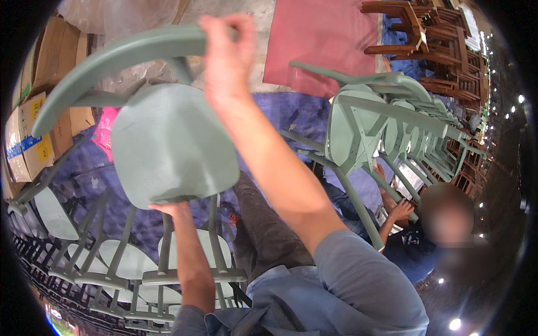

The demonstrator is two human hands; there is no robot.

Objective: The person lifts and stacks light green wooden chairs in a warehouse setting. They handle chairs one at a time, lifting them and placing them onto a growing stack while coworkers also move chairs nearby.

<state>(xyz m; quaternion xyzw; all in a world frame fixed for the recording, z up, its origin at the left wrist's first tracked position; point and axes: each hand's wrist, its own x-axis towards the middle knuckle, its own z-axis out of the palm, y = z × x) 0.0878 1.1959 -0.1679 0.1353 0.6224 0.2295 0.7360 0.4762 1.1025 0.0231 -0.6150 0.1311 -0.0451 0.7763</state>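
Observation:
A green chair (pixel 174 145) with a rounded seat and a curved top rail (pixel 134 45) is held up in front of me. My right hand (pixel 227 61) is closed round the right end of that rail, arm stretched forward. Below, my left hand (pixel 171 208) grips the near edge of the seat, with part of its fingers hidden by the seat. To the right stands a stack of matching green chairs (pixel 358 131), lying tilted with their undersides showing. A co-worker's hand (pixel 402 211) rests by the legs of that stack.
Rows of green chairs (pixel 126 257) stand at the lower left. Cardboard boxes (pixel 28 134) and a pink bag (pixel 105 131) are on the left. Blue sheeting (pixel 274 115) and a red mat (pixel 297 47) cover the floor. Brown wooden frames (pixel 443 50) are piled at the far right.

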